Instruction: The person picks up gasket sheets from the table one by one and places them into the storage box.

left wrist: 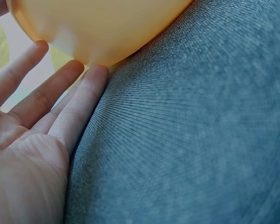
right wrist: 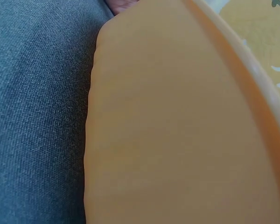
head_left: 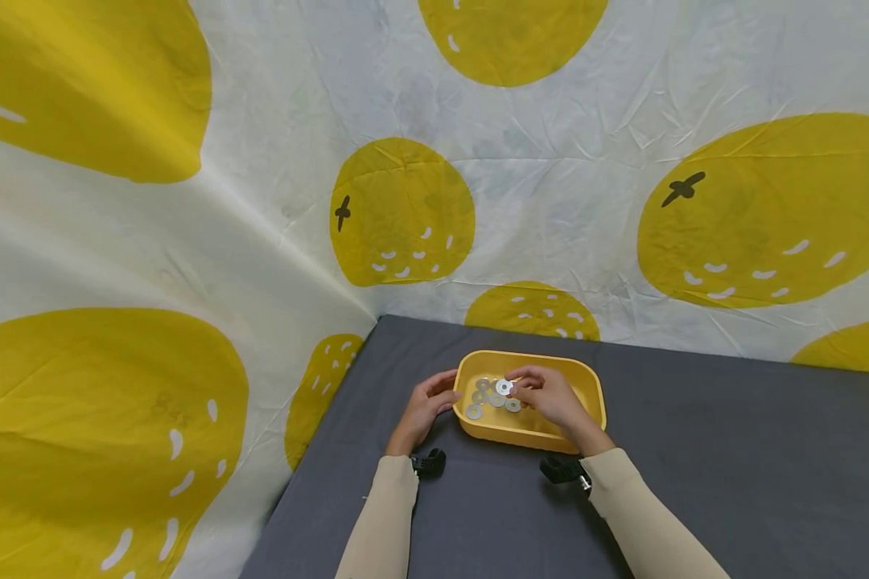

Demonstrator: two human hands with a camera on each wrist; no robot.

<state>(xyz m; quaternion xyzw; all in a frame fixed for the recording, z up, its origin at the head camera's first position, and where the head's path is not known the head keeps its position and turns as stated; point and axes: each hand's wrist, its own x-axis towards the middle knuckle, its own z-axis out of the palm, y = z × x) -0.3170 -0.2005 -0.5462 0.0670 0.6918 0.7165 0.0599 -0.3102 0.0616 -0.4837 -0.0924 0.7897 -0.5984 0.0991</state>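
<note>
A yellow plastic bin [head_left: 529, 437] with rounded corners rests on the grey cloth. Several flat metal washers [head_left: 474, 411] lie on its floor toward the left end. My right hand [head_left: 550, 396] reaches in over the near rim and pinches a bright washer [head_left: 504, 387] between thumb and fingertips, above the others. At the bin's left end is my left hand [head_left: 423, 406], its fingertips [left wrist: 98, 74] touching the outer wall with the fingers fairly straight. In the right wrist view the bin's side wall [right wrist: 168, 116] hides my right hand.
Dark grey cloth [head_left: 731, 450] covers the table around the bin. White fabric with large yellow fruit shapes [head_left: 405, 213] hangs behind and along the left side. Black wrist cameras [head_left: 429, 464] are strapped at both sleeves.
</note>
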